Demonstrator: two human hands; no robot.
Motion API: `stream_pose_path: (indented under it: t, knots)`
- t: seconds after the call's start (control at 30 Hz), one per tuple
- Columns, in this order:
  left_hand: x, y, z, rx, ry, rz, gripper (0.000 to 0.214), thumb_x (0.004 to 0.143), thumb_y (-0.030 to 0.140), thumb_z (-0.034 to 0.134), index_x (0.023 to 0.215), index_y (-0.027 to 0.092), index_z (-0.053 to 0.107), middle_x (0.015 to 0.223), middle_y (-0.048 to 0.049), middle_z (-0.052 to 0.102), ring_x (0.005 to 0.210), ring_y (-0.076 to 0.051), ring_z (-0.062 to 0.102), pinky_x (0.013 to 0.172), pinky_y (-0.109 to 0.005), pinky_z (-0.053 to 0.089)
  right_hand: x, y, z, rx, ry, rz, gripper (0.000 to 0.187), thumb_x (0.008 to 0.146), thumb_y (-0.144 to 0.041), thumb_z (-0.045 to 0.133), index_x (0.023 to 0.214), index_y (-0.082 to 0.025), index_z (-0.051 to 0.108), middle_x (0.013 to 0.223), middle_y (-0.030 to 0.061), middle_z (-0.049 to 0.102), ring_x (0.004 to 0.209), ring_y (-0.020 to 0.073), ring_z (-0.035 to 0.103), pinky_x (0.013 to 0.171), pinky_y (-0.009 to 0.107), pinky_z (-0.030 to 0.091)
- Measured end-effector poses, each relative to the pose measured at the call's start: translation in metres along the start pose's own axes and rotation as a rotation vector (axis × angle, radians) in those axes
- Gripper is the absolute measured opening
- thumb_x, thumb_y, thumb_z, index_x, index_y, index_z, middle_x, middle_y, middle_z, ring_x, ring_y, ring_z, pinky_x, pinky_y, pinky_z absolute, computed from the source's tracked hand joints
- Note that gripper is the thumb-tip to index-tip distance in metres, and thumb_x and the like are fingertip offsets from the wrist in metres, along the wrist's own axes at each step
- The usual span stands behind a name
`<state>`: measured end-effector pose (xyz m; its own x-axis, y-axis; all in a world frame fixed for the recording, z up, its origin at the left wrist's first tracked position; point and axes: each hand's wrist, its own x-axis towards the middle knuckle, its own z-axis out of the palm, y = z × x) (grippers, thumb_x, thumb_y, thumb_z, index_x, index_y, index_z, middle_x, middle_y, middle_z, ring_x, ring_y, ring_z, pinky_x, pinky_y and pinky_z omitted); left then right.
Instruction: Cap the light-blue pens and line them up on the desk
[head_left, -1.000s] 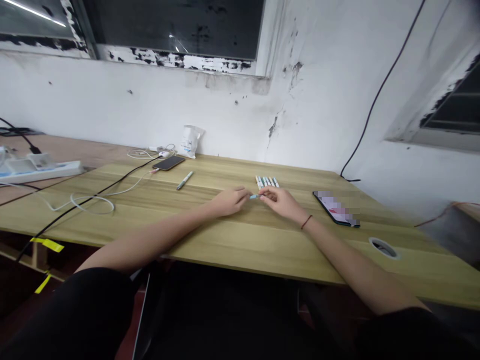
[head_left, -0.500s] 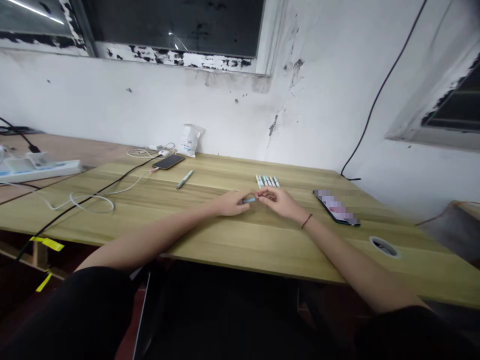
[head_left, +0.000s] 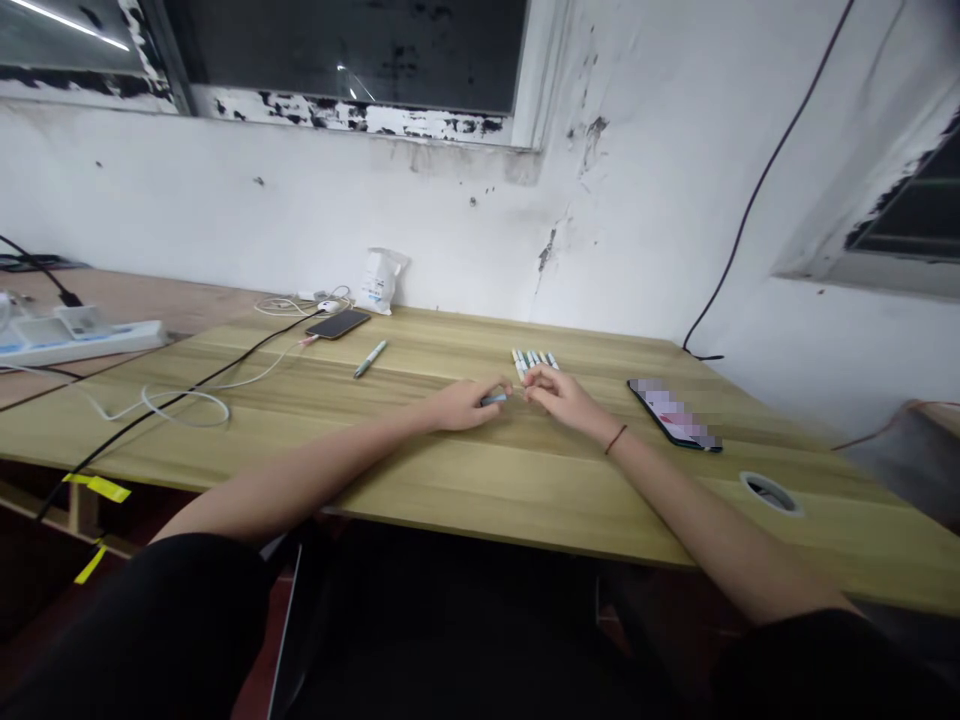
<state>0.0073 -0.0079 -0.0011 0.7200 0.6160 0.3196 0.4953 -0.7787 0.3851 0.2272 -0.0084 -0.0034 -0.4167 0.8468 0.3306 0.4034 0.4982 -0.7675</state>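
My left hand (head_left: 465, 405) is closed around a light blue marker (head_left: 493, 399), most of it hidden in the fingers. Just to the right, my right hand (head_left: 559, 395) is pinched, with a small gap between it and the left. Something small and pale shows at its fingertips, too blurred to name. Beyond the right fingers lies a row of several markers (head_left: 525, 362), partly covered by that hand. One more marker (head_left: 370, 359) lies alone on the table to the left of the hands.
The wooden table (head_left: 465, 490) carries a dark phone (head_left: 337, 323) and white cables at the back left, beside a white plastic bag (head_left: 380, 280). Another phone (head_left: 675, 415) lies to the right, near a round cable hole (head_left: 771, 493). A power strip (head_left: 127, 338) sits far left.
My right hand has shifted slightly to the right, away from the marker in my left hand, and a gap now shows between them. The left hand has hardly moved.
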Motion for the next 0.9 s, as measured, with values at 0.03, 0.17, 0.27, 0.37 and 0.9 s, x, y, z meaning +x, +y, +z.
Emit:
stream_pose_path:
  t: [0.03, 0.17, 0.27, 0.37, 0.9]
  knots:
    - [0.0, -0.0001, 0.0001, 0.0, 0.002, -0.005, 0.034, 0.085, 0.03, 0.041, 0.116, 0.019, 0.049, 0.07, 0.0024, 0.053, 0.06, -0.012, 0.048, 0.066, -0.025, 0.039, 0.0005, 0.0005, -0.0003, -0.038, 0.004, -0.014, 0.009, 0.08, -0.025, 0.047, 0.087, -0.02, 0.051, 0.074, -0.0002, 0.058, 0.068, 0.0142, 0.054, 0.062, 0.027, 0.043]
    - [0.0002, -0.0017, 0.0012, 0.01, 0.003, -0.012, 0.035, 0.086, 0.032, 0.04, 0.118, 0.019, 0.048, 0.071, 0.0023, 0.054, 0.06, -0.013, 0.048, 0.066, -0.025, 0.038, 0.0014, -0.0001, 0.0002, -0.178, -0.002, -0.032, 0.018, 0.082, -0.028, 0.044, 0.085, -0.018, 0.06, 0.079, 0.0022, 0.06, 0.07, 0.0153, 0.054, 0.068, 0.03, 0.042]
    - [0.0004, -0.0031, 0.0022, 0.014, 0.005, -0.016, 0.034, 0.087, 0.034, 0.039, 0.118, 0.02, 0.047, 0.074, 0.0014, 0.056, 0.063, -0.013, 0.05, 0.066, -0.025, 0.038, 0.0002, -0.0021, 0.0017, -0.178, -0.024, -0.013, 0.02, 0.082, -0.033, 0.049, 0.089, -0.018, 0.062, 0.089, 0.0045, 0.063, 0.076, 0.0164, 0.056, 0.072, 0.031, 0.043]
    - [0.0003, -0.0032, 0.0028, 0.012, 0.005, -0.012, 0.034, 0.088, 0.036, 0.039, 0.117, 0.021, 0.047, 0.073, 0.0016, 0.055, 0.063, -0.013, 0.05, 0.066, -0.025, 0.039, -0.001, -0.0031, 0.0034, -0.166, -0.043, -0.011, 0.025, 0.084, -0.038, 0.05, 0.092, -0.018, 0.062, 0.089, 0.0047, 0.063, 0.073, 0.0157, 0.055, 0.069, 0.03, 0.042]
    - [0.0, -0.0001, 0.0041, 0.017, 0.01, -0.041, 0.031, 0.081, 0.033, 0.045, 0.108, 0.017, 0.044, 0.082, -0.0022, 0.058, 0.068, -0.016, 0.054, 0.067, -0.028, 0.04, -0.002, -0.0018, 0.0059, -0.221, -0.013, -0.075, 0.029, 0.085, -0.045, 0.049, 0.086, -0.019, 0.06, 0.071, 0.0006, 0.056, 0.062, 0.0136, 0.047, 0.059, 0.027, 0.037]
